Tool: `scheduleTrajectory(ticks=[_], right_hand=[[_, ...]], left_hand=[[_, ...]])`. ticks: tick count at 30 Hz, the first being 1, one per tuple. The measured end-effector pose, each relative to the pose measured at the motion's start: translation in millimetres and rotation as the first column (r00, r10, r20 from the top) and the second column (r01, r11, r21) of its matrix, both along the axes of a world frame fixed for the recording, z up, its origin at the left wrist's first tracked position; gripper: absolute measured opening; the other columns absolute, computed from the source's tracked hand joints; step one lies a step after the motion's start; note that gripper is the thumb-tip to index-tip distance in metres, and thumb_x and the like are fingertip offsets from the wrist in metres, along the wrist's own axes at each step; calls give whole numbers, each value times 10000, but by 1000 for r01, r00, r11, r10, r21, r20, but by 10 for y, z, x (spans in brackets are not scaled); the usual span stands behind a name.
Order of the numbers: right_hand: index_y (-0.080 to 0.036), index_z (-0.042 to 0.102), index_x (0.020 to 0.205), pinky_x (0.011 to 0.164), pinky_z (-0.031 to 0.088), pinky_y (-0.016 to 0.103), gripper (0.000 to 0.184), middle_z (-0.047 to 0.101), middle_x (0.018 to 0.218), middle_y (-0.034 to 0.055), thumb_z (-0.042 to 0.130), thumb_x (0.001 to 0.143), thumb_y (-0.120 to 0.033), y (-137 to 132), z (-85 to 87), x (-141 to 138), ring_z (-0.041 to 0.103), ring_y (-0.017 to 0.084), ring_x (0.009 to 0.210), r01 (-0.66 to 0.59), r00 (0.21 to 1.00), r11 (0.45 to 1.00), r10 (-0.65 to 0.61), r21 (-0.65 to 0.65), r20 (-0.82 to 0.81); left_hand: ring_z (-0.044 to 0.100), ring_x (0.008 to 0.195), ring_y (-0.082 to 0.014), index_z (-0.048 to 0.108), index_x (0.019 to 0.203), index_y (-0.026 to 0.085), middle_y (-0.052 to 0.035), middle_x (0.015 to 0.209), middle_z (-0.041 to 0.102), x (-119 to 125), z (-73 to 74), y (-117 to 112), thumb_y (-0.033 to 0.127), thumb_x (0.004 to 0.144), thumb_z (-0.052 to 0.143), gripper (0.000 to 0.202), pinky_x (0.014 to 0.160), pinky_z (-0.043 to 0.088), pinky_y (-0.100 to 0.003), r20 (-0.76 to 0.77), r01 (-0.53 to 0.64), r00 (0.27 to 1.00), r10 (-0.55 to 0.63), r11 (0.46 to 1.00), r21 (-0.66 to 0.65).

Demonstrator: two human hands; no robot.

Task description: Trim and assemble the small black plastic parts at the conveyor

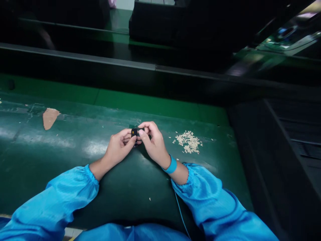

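Observation:
My left hand (119, 146) and my right hand (152, 142) meet over the green mat (75, 157), fingers pinched together on a small black part (134, 132) with a tiny yellow spot on it. Both hands grip it from opposite sides, just above the mat. I wear blue sleeves, and a blue wrist strap (171, 165) with a thin cord sits on my right wrist. What lies under the fingers is hidden.
A heap of several small pale pieces (188, 142) lies on the mat to the right of my hands. A torn brown patch (49, 117) marks the mat at left. A dark rail (155, 68) runs along the back, and a dark tray (296, 140) stands at right.

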State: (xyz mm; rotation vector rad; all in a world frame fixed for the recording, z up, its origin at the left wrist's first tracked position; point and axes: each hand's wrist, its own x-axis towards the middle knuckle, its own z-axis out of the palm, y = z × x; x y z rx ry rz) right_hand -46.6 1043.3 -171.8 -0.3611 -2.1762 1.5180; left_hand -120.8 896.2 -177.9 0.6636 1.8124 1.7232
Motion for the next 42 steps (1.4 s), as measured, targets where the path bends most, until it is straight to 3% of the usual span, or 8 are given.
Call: scheduleTrajectory(ticks=[2, 5, 11, 18, 24, 34, 38, 42], right_hand=[[-238, 640, 1057, 743, 543, 343, 162, 573, 926, 29, 601, 906, -281, -20, 13, 1, 571, 176, 793, -51, 999, 998, 50, 31, 5], [-245, 677, 1044, 790, 571, 349, 157, 667, 1022, 50, 599, 908, -261, -22, 22, -9, 649, 182, 875, -150, 989, 988, 150, -46, -4], [-241, 728, 1034, 659, 589, 322, 183, 741, 827, 16, 680, 888, -341, -18, 3, -3, 694, 166, 720, -166, 978, 929, 198, -332, 64], [-212, 720, 959, 600, 561, 267, 187, 693, 727, -10, 749, 834, -349, 3, -30, -16, 639, 122, 637, -183, 972, 896, 225, -404, 60], [-231, 721, 1016, 597, 586, 260, 250, 748, 826, 11, 745, 845, -413, 40, -26, -46, 684, 132, 691, -213, 954, 831, 290, -514, 72], [-211, 678, 930, 554, 552, 226, 241, 674, 729, -21, 763, 829, -413, 33, -38, -58, 628, 106, 626, -186, 965, 851, 252, -491, 70], [-226, 691, 1004, 564, 567, 227, 280, 720, 804, 0, 740, 849, -454, 46, -28, -57, 660, 116, 665, -215, 948, 815, 306, -538, 84], [-220, 681, 971, 527, 556, 220, 281, 680, 738, -19, 746, 833, -456, 47, -34, -58, 628, 105, 607, -188, 950, 817, 292, -545, 109]], left_hand=[[776, 846, -182, 687, 1080, 155, -71, 954, 800, 1, -7, -11, 342, 936, 654, 238, 776, 632, -273, -62, -1, 998, 0, 1000, -22], [763, 827, -169, 700, 1091, 162, -52, 917, 794, -2, -1, -25, 312, 954, 618, 219, 750, 606, -246, -119, 37, 992, -44, 998, -58], [757, 802, -174, 707, 1056, 166, -48, 891, 787, -3, 50, -22, 307, 968, 572, 214, 742, 588, -250, -153, 96, 983, -106, 993, -71], [679, 655, -120, 724, 1069, 168, -8, 794, 762, 35, 58, -54, 260, 952, 570, 214, 614, 516, -201, -385, 21, 918, -99, 979, -203], [769, 877, -185, 703, 1169, 173, -63, 987, 803, -3, 47, -10, 357, 968, 600, 292, 812, 618, -282, -71, 96, 993, -100, 994, -48], [765, 899, -192, 734, 1148, 162, -58, 987, 805, -11, 77, -20, 323, 976, 596, 273, 810, 611, -280, -146, 121, 980, -133, 989, -87], [775, 926, -207, 705, 1217, 153, -80, 1050, 805, -21, 61, -15, 362, 960, 636, 338, 823, 627, -297, -15, 103, 994, -104, 994, -27], [780, 894, -213, 720, 1194, 150, -86, 1008, 809, -35, 48, -6, 396, 951, 649, 353, 803, 638, -308, 34, 131, 991, -130, 991, -39]])
